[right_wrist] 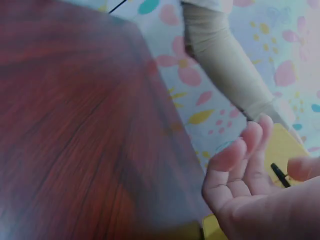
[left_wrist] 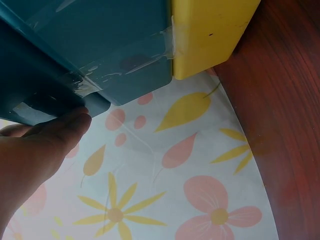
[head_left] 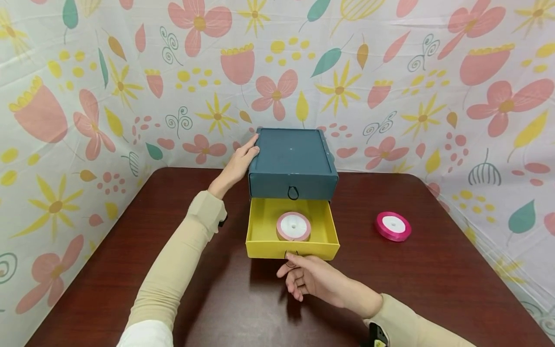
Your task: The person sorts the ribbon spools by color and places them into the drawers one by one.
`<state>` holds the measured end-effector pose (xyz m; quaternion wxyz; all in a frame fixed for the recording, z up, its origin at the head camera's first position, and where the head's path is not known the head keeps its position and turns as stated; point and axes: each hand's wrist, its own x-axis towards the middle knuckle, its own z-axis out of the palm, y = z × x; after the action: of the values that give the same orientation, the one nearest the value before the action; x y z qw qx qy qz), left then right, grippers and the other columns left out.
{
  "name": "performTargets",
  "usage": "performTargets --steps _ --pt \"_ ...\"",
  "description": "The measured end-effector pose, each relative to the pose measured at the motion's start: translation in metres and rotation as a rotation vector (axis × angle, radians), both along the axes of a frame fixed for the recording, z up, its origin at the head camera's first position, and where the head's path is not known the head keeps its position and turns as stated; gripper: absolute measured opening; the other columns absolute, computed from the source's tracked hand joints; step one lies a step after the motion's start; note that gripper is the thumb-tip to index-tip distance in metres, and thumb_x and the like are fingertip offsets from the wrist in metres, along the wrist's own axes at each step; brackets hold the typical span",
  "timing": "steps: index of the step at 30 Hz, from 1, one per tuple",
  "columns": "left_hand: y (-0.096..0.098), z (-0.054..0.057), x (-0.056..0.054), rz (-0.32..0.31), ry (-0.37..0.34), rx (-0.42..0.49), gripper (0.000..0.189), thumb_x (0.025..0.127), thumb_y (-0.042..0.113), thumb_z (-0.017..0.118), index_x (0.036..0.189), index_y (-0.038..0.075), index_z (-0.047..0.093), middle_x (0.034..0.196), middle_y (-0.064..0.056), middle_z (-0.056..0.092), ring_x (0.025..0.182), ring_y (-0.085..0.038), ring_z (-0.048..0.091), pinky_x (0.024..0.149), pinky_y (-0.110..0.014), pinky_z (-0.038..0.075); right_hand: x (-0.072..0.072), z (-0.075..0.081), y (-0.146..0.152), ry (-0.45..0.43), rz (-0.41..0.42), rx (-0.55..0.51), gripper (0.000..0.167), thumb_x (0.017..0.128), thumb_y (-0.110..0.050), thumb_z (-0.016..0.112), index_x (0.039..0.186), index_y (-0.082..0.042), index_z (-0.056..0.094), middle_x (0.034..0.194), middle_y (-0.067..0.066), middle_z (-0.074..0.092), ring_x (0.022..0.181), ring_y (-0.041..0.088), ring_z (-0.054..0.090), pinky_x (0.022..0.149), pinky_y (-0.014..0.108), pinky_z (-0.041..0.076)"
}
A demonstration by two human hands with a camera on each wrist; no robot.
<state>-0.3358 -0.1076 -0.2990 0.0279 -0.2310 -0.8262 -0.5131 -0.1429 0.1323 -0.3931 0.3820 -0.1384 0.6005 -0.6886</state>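
Note:
A yellow drawer (head_left: 260, 221) stands pulled out under a blue drawer (head_left: 277, 185) in a blue-topped drawer box (head_left: 290, 149). Inside the yellow drawer lies a pale pink ribbon spool (head_left: 294, 226) with a white centre. At the yellow front, my right hand (head_left: 318, 279) has thumb and index finger at the black cord loop (right_wrist: 280, 175), seemingly holding it; the other fingers curl loosely below. My left hand (head_left: 240, 161) rests along the box's left side, its fingers mostly straight, and in the left wrist view its fingertips touch the blue wall (left_wrist: 135, 60).
A bright pink ribbon spool (head_left: 393, 226) lies on the dark red-brown table (head_left: 412, 289), right of the box. Behind the table hangs a flower-patterned cloth (head_left: 347, 86). A second black loop (head_left: 293, 193) hangs on the shut blue drawer's front.

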Motion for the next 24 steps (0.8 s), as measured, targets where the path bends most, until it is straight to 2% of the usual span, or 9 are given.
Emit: performTargets --steps 4,8,15,19,21,23,24 --pt "0.000 0.001 0.000 -0.006 -0.007 0.005 0.058 0.104 0.040 0.029 0.157 0.022 0.016 0.163 0.002 0.013 0.151 -0.020 0.014 0.121 -0.045 0.019 0.000 0.003 -0.003 -0.061 -0.039 -0.099 0.036 0.103 -0.038 0.041 0.100 -0.011 0.065 0.072 -0.008 0.061 0.062 0.006 0.054 0.060 0.021 0.044" --pt "0.000 0.001 -0.002 -0.008 -0.010 0.017 0.057 0.104 0.040 0.029 0.157 0.022 0.016 0.163 0.003 0.013 0.151 -0.019 0.013 0.121 -0.044 0.019 0.001 0.005 -0.007 -0.062 -0.080 -0.139 0.033 0.104 -0.033 0.040 0.095 -0.013 0.065 0.070 -0.009 0.059 0.061 0.004 0.052 0.059 0.020 0.042" --pt "0.000 0.002 -0.001 -0.013 -0.013 0.013 0.057 0.104 0.037 0.029 0.157 0.022 0.014 0.164 0.003 0.011 0.152 -0.020 0.012 0.121 -0.045 0.019 -0.002 0.009 -0.010 -0.044 -0.134 -0.129 0.032 0.104 -0.031 0.041 0.087 -0.015 0.063 0.064 -0.009 0.056 0.056 0.006 0.048 0.058 0.022 0.041" --pt "0.000 0.014 0.013 -0.021 -0.043 -0.007 0.057 0.104 0.029 0.030 0.157 0.018 0.013 0.164 -0.003 0.009 0.152 -0.024 0.011 0.122 -0.047 0.017 -0.006 0.008 -0.010 -0.044 -0.147 -0.120 0.033 0.104 -0.030 0.041 0.086 -0.015 0.062 0.063 -0.009 0.054 0.055 0.006 0.048 0.059 0.022 0.041" --pt "0.001 0.017 0.016 -0.023 -0.057 -0.002 0.056 0.104 0.027 0.030 0.157 0.017 0.013 0.164 -0.004 0.010 0.152 -0.024 0.011 0.122 -0.046 0.017 -0.009 0.008 -0.010 -0.043 -0.151 -0.116 0.032 0.104 -0.030 0.041 0.086 -0.014 0.062 0.062 -0.009 0.053 0.055 0.006 0.048 0.059 0.022 0.040" --pt "0.001 0.017 0.015 -0.020 -0.061 0.007 0.055 0.105 0.028 0.030 0.157 0.017 0.014 0.164 -0.003 0.011 0.152 -0.023 0.011 0.122 -0.046 0.017 -0.012 0.008 -0.010 -0.044 -0.157 -0.110 0.033 0.104 -0.030 0.041 0.085 -0.014 0.062 0.062 -0.008 0.053 0.055 0.006 0.048 0.059 0.022 0.040" --pt "0.001 0.013 0.011 -0.019 -0.057 0.010 0.055 0.105 0.030 0.030 0.157 0.017 0.014 0.164 -0.002 0.011 0.152 -0.022 0.011 0.122 -0.045 0.017 -0.013 0.008 -0.011 -0.043 -0.159 -0.108 0.033 0.104 -0.030 0.041 0.085 -0.014 0.062 0.062 -0.008 0.053 0.055 0.006 0.048 0.059 0.022 0.040"
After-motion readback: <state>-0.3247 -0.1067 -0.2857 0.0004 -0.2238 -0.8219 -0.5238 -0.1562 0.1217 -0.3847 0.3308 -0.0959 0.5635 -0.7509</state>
